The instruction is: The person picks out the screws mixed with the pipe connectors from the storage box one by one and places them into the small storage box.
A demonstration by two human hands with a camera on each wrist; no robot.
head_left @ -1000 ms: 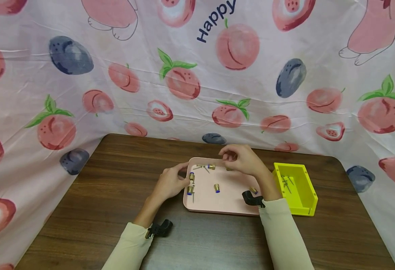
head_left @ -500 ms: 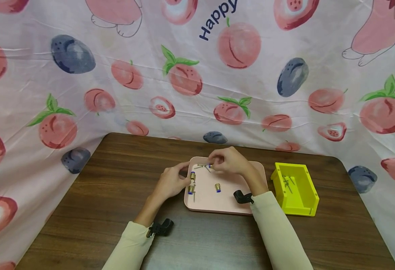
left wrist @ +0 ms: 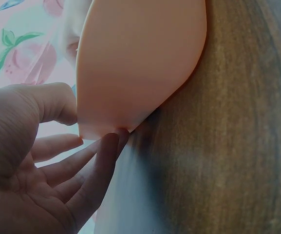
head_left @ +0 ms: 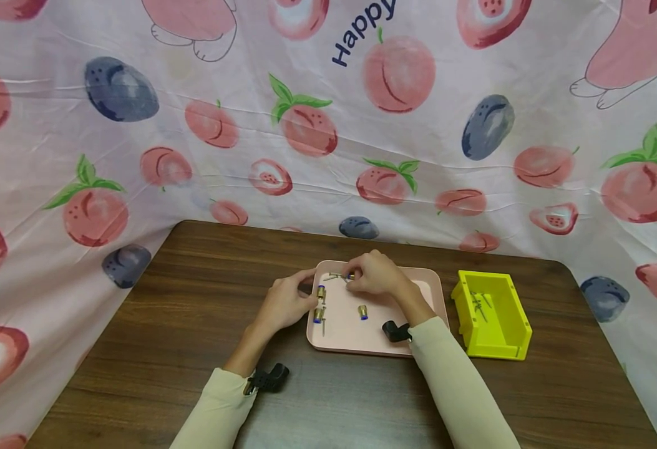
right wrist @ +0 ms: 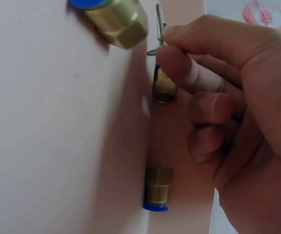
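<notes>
Head view centre shows the tabletop [head_left: 193, 293] with my pink tray [head_left: 395, 340] and, to its right, a yellow bin [head_left: 516, 337] already holding a few screws. Several brass fittings [head_left: 363, 312] remain on the tray, so I judge much sorting left. My left hand [head_left: 284, 304] pinches the tray's edge; my right hand [head_left: 374, 274] pinches a screw [right wrist: 160, 29] at the tray's top edge.

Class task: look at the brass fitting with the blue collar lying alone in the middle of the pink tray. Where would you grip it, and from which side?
Probably pinch the brass fitting across its flat hexagonal brass sides, coming straight down from above. It lies loose on the pink tray with bare tray around it, so fingertips likely fit on both sides; the flats should slip less than the round blue collar.
</notes>
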